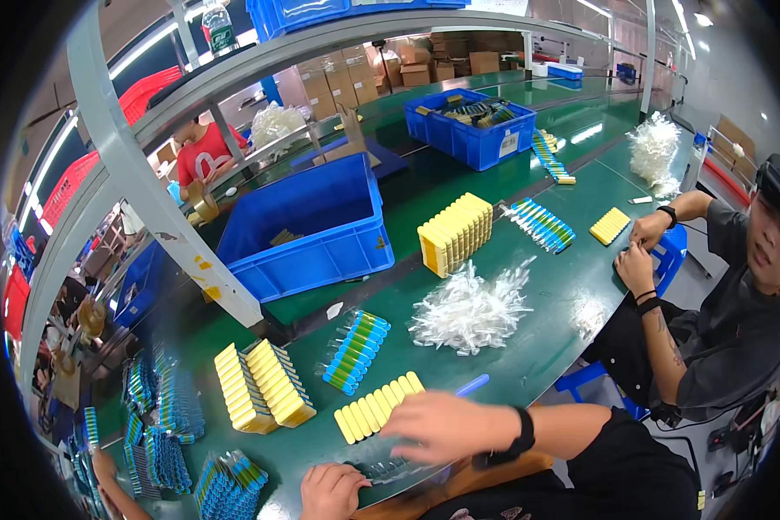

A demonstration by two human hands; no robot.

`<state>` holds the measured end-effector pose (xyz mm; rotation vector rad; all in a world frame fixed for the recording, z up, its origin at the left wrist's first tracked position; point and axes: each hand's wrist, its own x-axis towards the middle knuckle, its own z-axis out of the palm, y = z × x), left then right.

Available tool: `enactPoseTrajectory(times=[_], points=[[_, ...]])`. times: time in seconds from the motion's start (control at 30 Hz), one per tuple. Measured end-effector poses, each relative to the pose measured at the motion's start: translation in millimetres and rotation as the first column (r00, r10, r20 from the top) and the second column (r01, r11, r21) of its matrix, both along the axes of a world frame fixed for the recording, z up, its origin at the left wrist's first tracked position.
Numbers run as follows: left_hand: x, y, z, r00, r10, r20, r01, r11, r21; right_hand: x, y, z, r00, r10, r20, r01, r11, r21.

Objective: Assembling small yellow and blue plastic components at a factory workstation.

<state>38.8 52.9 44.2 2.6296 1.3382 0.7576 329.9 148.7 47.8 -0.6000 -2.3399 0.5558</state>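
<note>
My left hand [331, 490] is at the table's near edge, fingers bent together at the end of a clear plastic piece [388, 469]. Over that piece reaches my right hand [446, 427], palm down, thumb and fingers apart, with nothing seen in them. It wears a dark wristband. Just beyond lies a row of yellow sticks [374, 407] side by side, its right end close to my right hand. A blue-and-green row of wrapped sticks [356, 351] lies farther off. Two stacked yellow blocks [263, 386] stand to the left. A blue stick [473, 385] rests beyond my right wrist.
A heap of clear plastic pieces [472, 308] spreads mid-table, near a yellow stack [456, 232]. Blue bins [307, 230] stand behind a metal frame post [178, 212]. Bundled blue packs [229, 485] pile up at left. A co-worker [710, 303] sits at right, hands on the table.
</note>
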Motion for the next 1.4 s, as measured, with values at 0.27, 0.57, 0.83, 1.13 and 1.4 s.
enactPoseTrajectory(times=[0.27,0.57,0.83,1.13,1.4], points=[[-11.7,2.5,-11.9,1.000,0.017,-0.016,-0.015,0.993,0.116,-86.7,-80.2,-25.1,0.946,-0.171,0.274,0.172,0.985,0.019],[-36.1,-43.9,-4.2,0.841,0.317,0.439,-0.197,0.934,-0.297,-97.8,-68.1,-54.2,0.975,-0.124,0.184,0.128,0.992,-0.014],[-31.2,-43.7,-13.5,0.843,0.346,0.413,-0.262,0.933,-0.247,-56.3,-57.0,-11.2,0.926,-0.235,-0.296,0.220,0.972,-0.081],[-30.2,-39.1,-13.4,0.919,0.330,0.216,-0.292,0.938,-0.187,62.2,-41.8,82.9,0.425,-0.343,-0.838,0.601,0.799,-0.022],[-22.5,-38.1,-14.0,0.924,0.336,0.180,-0.307,0.936,-0.175,119.7,34.0,130.4,0.656,-0.283,-0.700,0.755,0.245,0.608]])
